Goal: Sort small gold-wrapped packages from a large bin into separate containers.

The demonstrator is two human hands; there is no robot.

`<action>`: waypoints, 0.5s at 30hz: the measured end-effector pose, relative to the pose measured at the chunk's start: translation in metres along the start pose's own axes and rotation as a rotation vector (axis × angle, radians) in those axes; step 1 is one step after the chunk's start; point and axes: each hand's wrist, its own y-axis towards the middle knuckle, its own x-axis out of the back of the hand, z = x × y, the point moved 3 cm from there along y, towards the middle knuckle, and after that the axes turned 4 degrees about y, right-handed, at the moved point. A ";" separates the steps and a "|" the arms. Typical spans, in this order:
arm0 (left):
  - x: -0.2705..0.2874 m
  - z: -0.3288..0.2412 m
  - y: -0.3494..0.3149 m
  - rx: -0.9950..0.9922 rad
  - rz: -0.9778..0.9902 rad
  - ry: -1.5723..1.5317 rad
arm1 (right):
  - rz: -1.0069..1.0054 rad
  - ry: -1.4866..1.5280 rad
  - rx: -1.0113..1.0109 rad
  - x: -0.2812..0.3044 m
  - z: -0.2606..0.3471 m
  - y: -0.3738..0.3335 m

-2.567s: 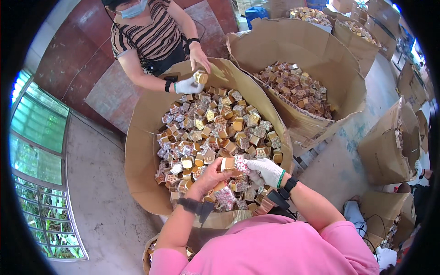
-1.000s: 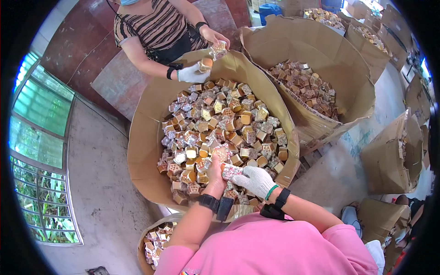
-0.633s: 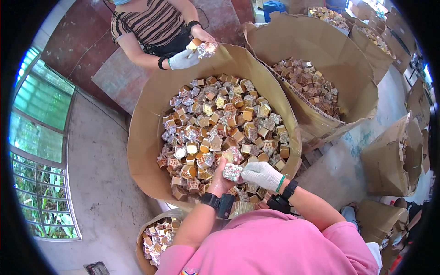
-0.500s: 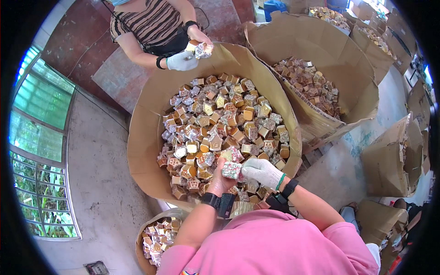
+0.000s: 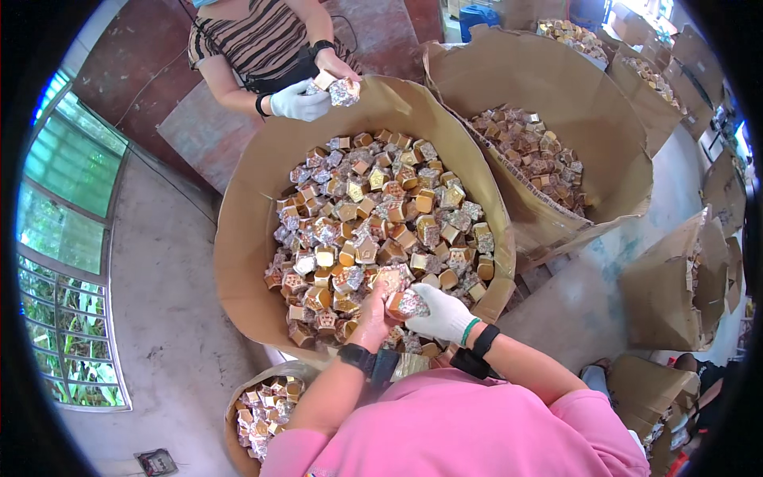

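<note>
Gripping a block [image 5: 404, 304] between both hands [image 5: 442, 313], its brown face now turned outward

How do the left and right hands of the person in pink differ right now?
The left hand is bare, while the right hand wears a white glove with a green cuff edge. The left hand appears to support the upper block; the right hand has its fingers on the lower block. Both wear black wristbands and are over the large carton.
</note>
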 end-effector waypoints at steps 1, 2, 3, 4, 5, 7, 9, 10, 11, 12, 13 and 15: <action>0.006 -0.004 0.001 0.024 -0.055 0.132 | -0.001 0.101 -0.077 0.002 -0.005 -0.002; 0.013 -0.009 0.003 0.046 -0.111 0.262 | -0.017 0.436 -0.119 0.004 -0.010 -0.003; 0.016 -0.010 0.005 0.068 -0.167 0.393 | -0.027 0.578 -0.125 0.004 -0.027 0.003; -0.006 -0.021 -0.006 0.031 -0.264 0.430 | -0.003 0.759 -0.202 0.015 -0.029 0.003; -0.019 -0.031 -0.002 -0.070 -0.243 0.440 | 0.034 0.937 -0.278 0.031 -0.023 0.004; -0.093 -0.071 -0.022 -0.260 0.076 0.482 | 0.015 0.958 -0.015 0.089 0.004 0.009; -0.172 -0.091 -0.045 -0.278 0.376 0.508 | -0.082 1.223 0.304 0.152 -0.028 0.024; -0.197 -0.097 -0.049 -0.318 0.524 0.483 | -0.127 1.349 0.474 0.178 -0.047 0.030; -0.204 -0.106 -0.050 -0.345 0.538 0.514 | -0.185 1.487 0.464 0.187 -0.038 0.027; -0.208 -0.112 -0.050 -0.372 0.553 0.547 | -0.250 1.618 0.460 0.196 -0.029 0.023; -0.212 -0.113 -0.050 -0.385 0.578 0.587 | -0.369 1.750 0.268 0.204 -0.008 0.004; -0.197 -0.111 -0.043 -0.326 0.494 0.762 | -0.463 1.687 0.236 0.200 -0.040 0.002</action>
